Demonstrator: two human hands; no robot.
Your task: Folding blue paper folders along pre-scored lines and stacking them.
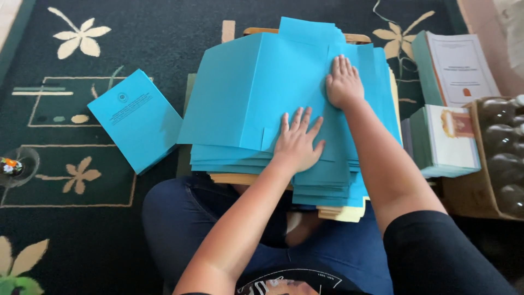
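Observation:
A thick stack of light blue paper covers (245, 93) lies in front of me, over my lap, on some yellowish sheets (344, 213). My left hand (297, 143) presses flat on the top blue sheet near its lower edge, fingers spread. My right hand (343, 83) lies flat higher up on the right part of the stack, fingers together. Neither hand grips anything.
One blue booklet (136, 120) lies apart on the dark patterned carpet (65, 218) to the left. Stacks of teal-edged booklets (445, 145) with white covers (461, 68) stand at the right, beside a cardboard box of clear bottles (502, 158). A glass dish (13, 166) sits at the far left.

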